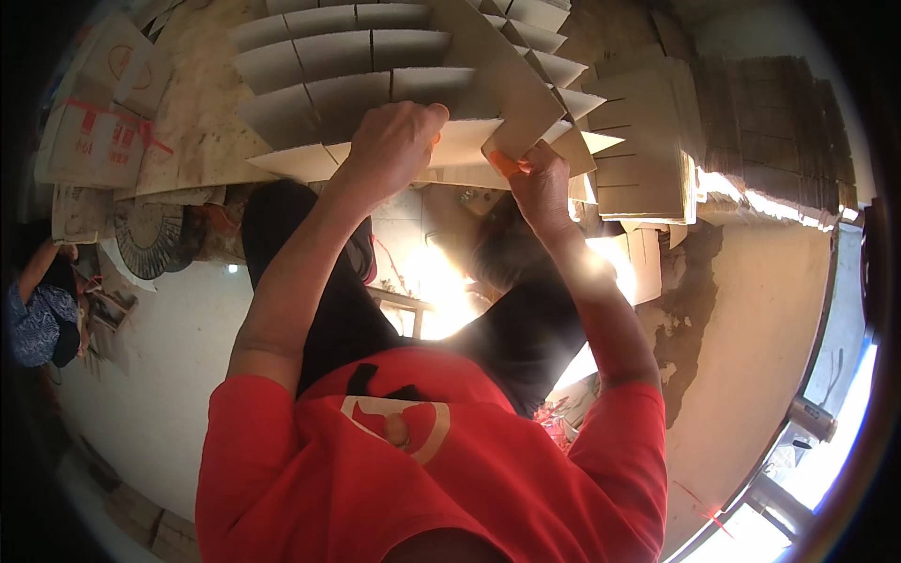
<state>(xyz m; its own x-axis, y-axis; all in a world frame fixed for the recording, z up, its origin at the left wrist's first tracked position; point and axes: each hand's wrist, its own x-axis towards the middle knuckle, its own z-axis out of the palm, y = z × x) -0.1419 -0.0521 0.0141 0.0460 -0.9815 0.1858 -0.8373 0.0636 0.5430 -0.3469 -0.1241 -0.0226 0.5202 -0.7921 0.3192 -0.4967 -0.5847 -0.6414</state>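
In front of me stands a cardboard divider grid (343,52), made of slotted strips set across one another. My left hand (389,145) is closed at the nearest cross strip (465,141), its fingers curled over the upper edge. To its right, a long cardboard strip (511,80) slants across the grid toward me. My right hand (546,188) pinches the near end of that long strip, with the thumb on the near side. Orange shows at fingertips of both hands. The fingers behind the cardboard are hidden.
Stacks of slotted cardboard sheets (643,141) and darker cardboard (774,136) stand at the right. At the far left are a printed carton (99,141) with red tape, a round ribbed object (148,239) and another person (42,314). Bright sunlight hits the floor between my legs.
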